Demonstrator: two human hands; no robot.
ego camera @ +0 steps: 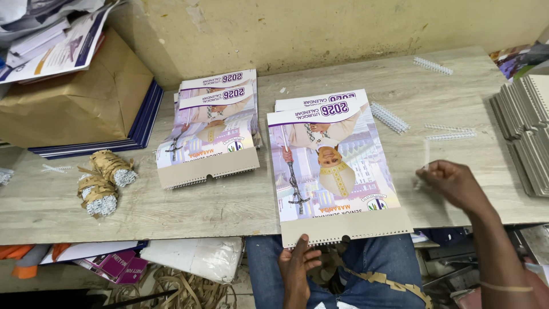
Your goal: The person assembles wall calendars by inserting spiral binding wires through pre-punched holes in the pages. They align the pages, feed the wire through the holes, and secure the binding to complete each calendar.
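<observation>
A wall calendar [331, 166] with a purple picture sheet and a grey card backing lies upside down on the wooden table [171, 212], its punched edge hanging over the near rim. My left hand [297, 269] touches that near edge from below, fingers spread. My right hand [454, 180] hovers over the table to the right of the calendar, fingers pinched on a thin white wire piece [426, 157], blurred.
A stack of bound calendars [211, 131] lies to the left. White wire binding combs [389, 117] and loose strips [449, 134] sit to the right, another comb [433, 65] further back. Grey card stacks [523, 131] at right edge; wrapped wire bundles [106, 183] and brown paper packages [74, 97] at left.
</observation>
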